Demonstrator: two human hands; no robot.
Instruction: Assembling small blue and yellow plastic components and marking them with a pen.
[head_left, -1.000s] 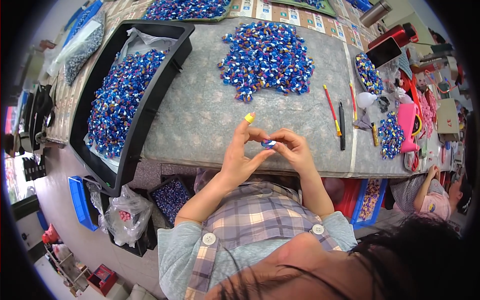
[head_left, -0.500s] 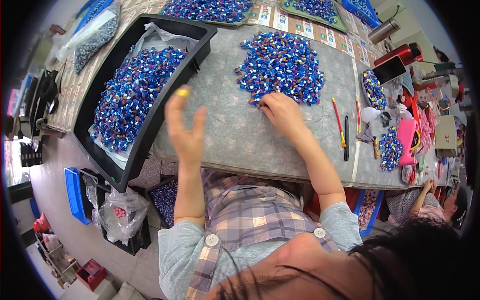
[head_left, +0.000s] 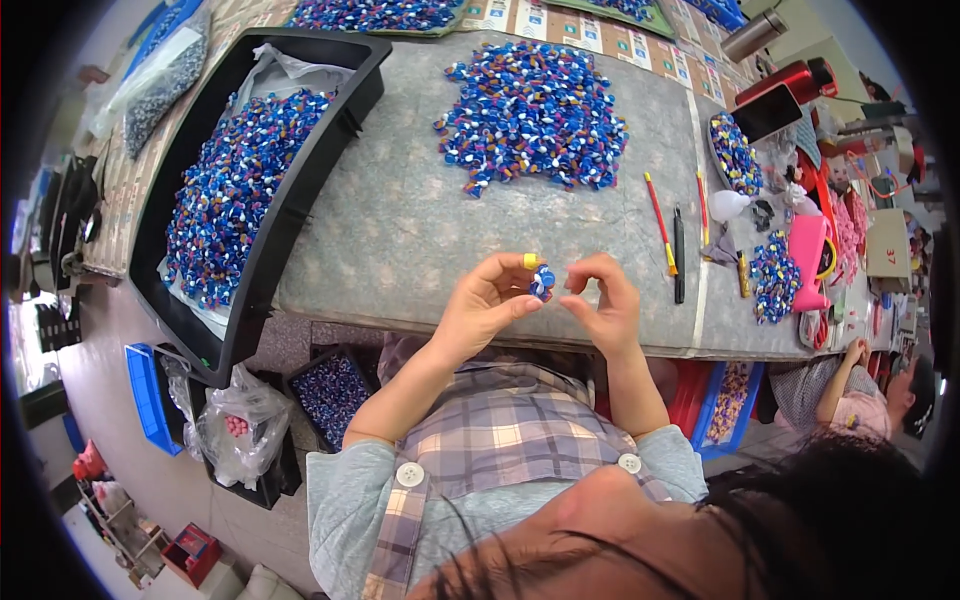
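Observation:
My left hand [head_left: 477,305], with a yellow band round one fingertip, pinches a few small blue and white plastic pieces [head_left: 543,283] between thumb and fingers. Just to its right is my right hand [head_left: 612,305], its thumb and forefinger curved and apart, with nothing visible between them. Both hands are over the table's near edge. Beyond them a loose pile of small blue, white, purple and brown pieces [head_left: 535,115] is spread on the grey table cover [head_left: 390,215]. At the left, more such pieces [head_left: 235,190] fill a lined black tray [head_left: 262,265].
A red-and-yellow brush [head_left: 661,222] and a black pen [head_left: 679,255] lie to the right. Past them are a phone [head_left: 767,113], a pink plastic holder [head_left: 808,262] and small heaps of pieces. Another person [head_left: 862,400] sits at far right. Bins stand on the floor at left.
My left hand has come from beside the black tray to the table's near edge, now with pieces pinched in it. My right hand has drawn back from the pile toward it.

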